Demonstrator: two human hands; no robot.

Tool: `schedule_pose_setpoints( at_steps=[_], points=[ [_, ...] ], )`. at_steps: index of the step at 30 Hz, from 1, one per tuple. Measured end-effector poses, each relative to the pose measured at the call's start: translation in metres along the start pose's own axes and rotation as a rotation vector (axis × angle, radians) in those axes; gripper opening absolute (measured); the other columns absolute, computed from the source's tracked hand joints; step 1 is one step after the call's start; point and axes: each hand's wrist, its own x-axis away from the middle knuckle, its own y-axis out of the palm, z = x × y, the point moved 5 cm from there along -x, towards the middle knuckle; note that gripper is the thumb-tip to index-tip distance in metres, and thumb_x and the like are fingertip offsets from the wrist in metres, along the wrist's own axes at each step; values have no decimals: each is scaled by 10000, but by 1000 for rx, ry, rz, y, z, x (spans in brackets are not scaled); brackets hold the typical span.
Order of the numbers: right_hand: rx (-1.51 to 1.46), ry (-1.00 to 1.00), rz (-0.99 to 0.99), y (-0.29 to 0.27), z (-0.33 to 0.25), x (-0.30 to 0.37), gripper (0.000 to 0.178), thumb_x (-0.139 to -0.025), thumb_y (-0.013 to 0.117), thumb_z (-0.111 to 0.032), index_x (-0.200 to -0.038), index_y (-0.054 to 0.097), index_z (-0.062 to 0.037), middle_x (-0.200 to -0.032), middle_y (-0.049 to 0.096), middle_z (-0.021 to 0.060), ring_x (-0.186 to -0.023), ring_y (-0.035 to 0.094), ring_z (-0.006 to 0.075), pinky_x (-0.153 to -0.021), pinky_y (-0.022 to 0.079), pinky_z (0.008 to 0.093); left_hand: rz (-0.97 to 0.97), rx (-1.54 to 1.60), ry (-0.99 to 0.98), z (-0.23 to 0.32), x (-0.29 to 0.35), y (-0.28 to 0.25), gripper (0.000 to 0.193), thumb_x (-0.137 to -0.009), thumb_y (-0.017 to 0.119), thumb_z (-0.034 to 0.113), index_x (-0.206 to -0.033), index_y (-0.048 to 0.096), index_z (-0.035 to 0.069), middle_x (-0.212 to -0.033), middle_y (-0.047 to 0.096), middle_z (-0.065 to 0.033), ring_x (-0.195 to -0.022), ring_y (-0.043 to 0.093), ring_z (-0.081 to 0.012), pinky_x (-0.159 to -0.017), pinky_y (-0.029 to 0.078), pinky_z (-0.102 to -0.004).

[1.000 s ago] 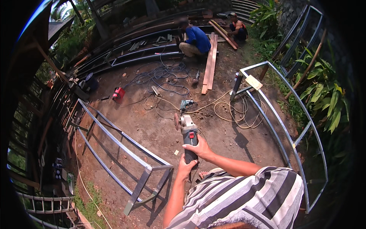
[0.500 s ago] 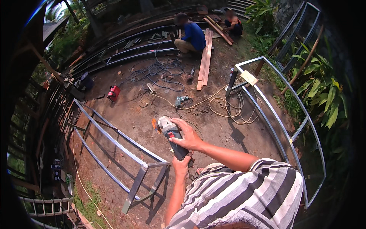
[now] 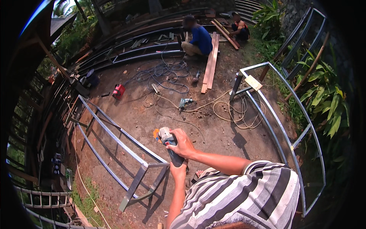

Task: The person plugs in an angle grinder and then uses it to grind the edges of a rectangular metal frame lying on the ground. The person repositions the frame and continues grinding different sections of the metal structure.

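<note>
Both hands are closed around an angle grinder: the right hand curls over the body just behind the pale gear head, and the left hand wraps the rear end of the dark handle. The grinder is held up over the dirt ground, in front of the person's striped shirt, its orange disc turned to the left and away from the body.

Just left of the grinder, as seen from above, is the near end of a long metal frame. To the right stands another metal frame, with a pale yellow board on its far end. Beyond the grinder, near the middle of the ground, lies a teal power tool; a coiled tan cord lies between it and the right-hand frame.

Farther out are a tangle of blue-grey cable, a red box to its left and reddish planks to its right. Toward the far edge of the ground, a person in a blue top crouches beside the planks, and another person is low down farther right.
</note>
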Motion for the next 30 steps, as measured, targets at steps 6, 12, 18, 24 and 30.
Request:
schedule_pose_setpoints(
  at_steps=[6, 12, 18, 24, 30],
  points=[
    [40, 51, -67, 2, 0, 9, 670, -670, 901, -238, -1215, 605, 16, -1179, 599, 187, -1148, 556, 383, -990, 461, 453, 56, -2, 75, -29, 1, -5, 332, -772, 811, 156, -1024, 638, 24, -764, 604, -22, -544, 568, -127, -412, 488, -301],
    [53, 74, -41, -15, 8, 14, 665, -698, 883, -254, -1234, 597, 16, -1177, 595, 198, -1143, 560, 389, -986, 464, 456, -11, -6, -63, 0, 17, 6, 301, -768, 806, 155, -987, 640, 34, -751, 601, -20, -530, 554, -118, -410, 484, -301],
    [95, 121, 0, -38, 27, 30, 662, -741, 857, -294, -1265, 576, -3, -1177, 585, 203, -1140, 572, 402, -972, 479, 468, -92, -73, -23, -21, 18, 15, 329, -743, 802, 144, -987, 653, -21, -791, 640, -45, -612, 588, -133, -470, 493, -312],
    [187, 375, 102, -85, 44, 91, 631, -780, 818, -365, -1240, 574, -9, -1190, 576, 209, -1101, 609, 415, -926, 510, 484, -355, -192, -90, -27, 48, 35, 286, -749, 799, 117, -964, 676, -26, -835, 668, -36, -702, 587, -139, -665, 488, -319],
    [277, 579, 301, -138, 24, 175, 609, -784, 807, -380, -1239, 588, -40, -1185, 587, 192, -1080, 623, 405, -924, 514, 479, -631, -317, -47, -18, 110, 45, 305, -766, 799, 109, -1001, 669, -36, -854, 685, -59, -685, 609, -147, -624, 495, -323]
  ],
)
